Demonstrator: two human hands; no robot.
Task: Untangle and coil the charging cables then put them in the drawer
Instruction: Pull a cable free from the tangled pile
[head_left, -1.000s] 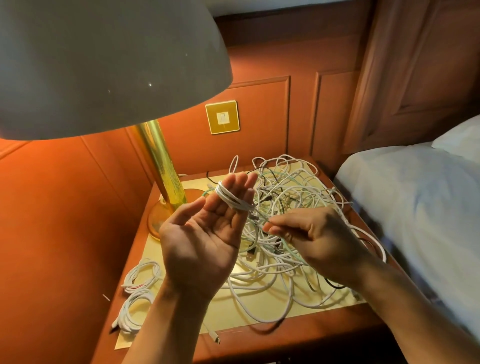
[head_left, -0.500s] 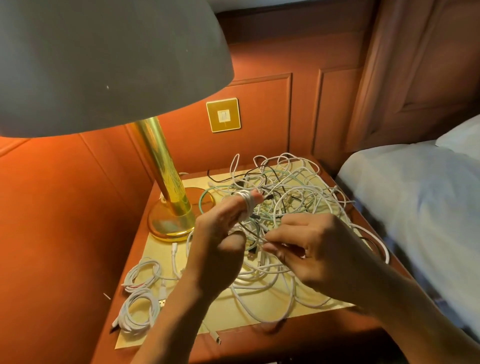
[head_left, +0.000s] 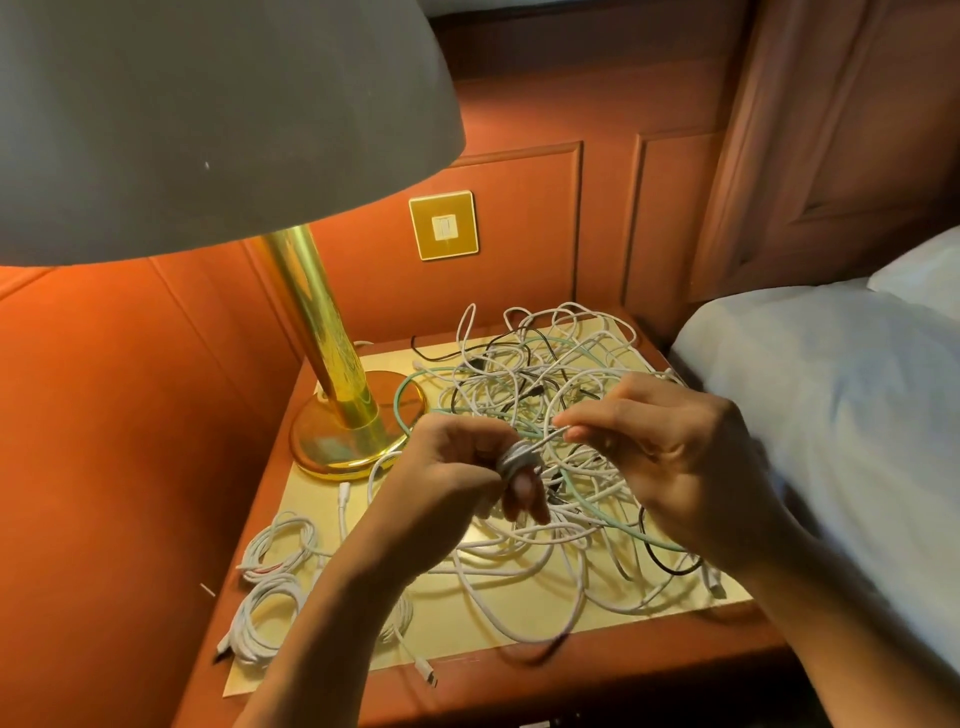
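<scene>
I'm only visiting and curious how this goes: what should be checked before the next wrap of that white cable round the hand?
1. Cable sits wound round the left hand: ok.
2. Right hand pinches the cable's free length: ok.
3. Free length runs clear of the tangle: cannot tell; it vanishes among other cables.
4. Finished coils lie apart from the tangle, front left: ok.
5. Drawer open and ready: cannot tell; not in view.
</scene>
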